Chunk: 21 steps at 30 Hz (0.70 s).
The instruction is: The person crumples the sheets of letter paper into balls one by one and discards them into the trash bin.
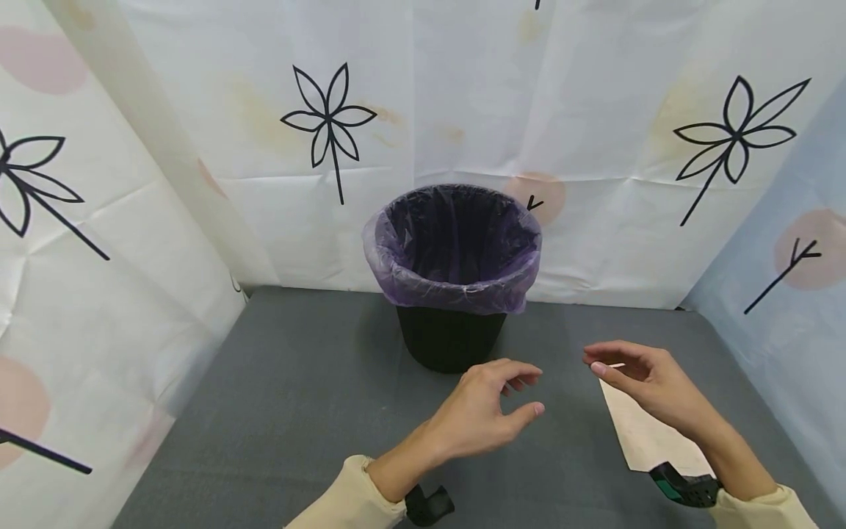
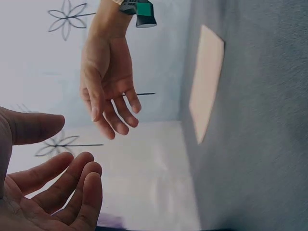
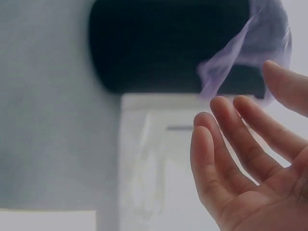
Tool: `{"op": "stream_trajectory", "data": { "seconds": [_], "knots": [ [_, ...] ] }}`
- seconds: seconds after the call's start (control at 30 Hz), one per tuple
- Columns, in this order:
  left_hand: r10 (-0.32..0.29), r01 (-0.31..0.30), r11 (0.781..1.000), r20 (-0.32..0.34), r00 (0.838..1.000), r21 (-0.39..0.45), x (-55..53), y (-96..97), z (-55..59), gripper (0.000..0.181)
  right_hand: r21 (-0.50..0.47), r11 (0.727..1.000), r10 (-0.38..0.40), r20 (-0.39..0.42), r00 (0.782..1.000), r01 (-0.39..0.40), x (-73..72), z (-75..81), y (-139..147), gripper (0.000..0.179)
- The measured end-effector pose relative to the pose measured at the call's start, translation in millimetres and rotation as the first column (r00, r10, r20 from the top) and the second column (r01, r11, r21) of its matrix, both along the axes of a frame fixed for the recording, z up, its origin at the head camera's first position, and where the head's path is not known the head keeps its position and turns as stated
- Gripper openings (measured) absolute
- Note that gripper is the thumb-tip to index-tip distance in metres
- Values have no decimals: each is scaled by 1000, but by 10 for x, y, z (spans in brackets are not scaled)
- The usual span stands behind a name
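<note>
A black trash bin [image 1: 452, 342] stands against the back wall, lined with a translucent purple bag [image 1: 456, 294] folded over its rim. My left hand [image 1: 485, 411] hovers in front of the bin, fingers loosely bent and thumb apart, holding nothing. To its right, my right hand [image 1: 637, 378] hangs in the air with relaxed fingers and nothing in them. Below the right hand lies a flat cream sheet [image 1: 651, 433] on the grey surface, partly hidden by the hand and forearm. In the right wrist view the fingers [image 3: 240, 139] overlap the bag's edge.
A grey cloth-like surface [image 1: 297, 397] spreads beneath everything. White fabric walls [image 1: 258, 132] with flower drawings close off the back and left, and a bluish panel [image 1: 793, 323] bounds the right side. Each wrist wears a dark strapped device [image 1: 684, 486].
</note>
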<state>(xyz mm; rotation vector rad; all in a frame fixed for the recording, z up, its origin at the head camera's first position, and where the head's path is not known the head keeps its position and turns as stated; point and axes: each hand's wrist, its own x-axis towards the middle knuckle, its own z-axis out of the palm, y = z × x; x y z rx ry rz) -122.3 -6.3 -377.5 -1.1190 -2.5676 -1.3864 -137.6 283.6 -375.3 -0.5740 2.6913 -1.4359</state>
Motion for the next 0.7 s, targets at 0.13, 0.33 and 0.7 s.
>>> {"op": "stream_trajectory", "data": {
  "seconds": [0.13,0.33,0.7],
  "knots": [
    [14,-11,1000,96,995,-29,-36,111,-158,33,52,996,-77,12,997,77,-22,-188,158,30],
    [32,-17,997,214,976,-73,-112,278,-406,34,144,972,-189,-5,982,187,-51,-480,399,32],
    [73,-59,997,410,909,-47,-233,493,-682,38,350,857,-404,-1,915,379,-46,-822,783,50]
  ]
}}
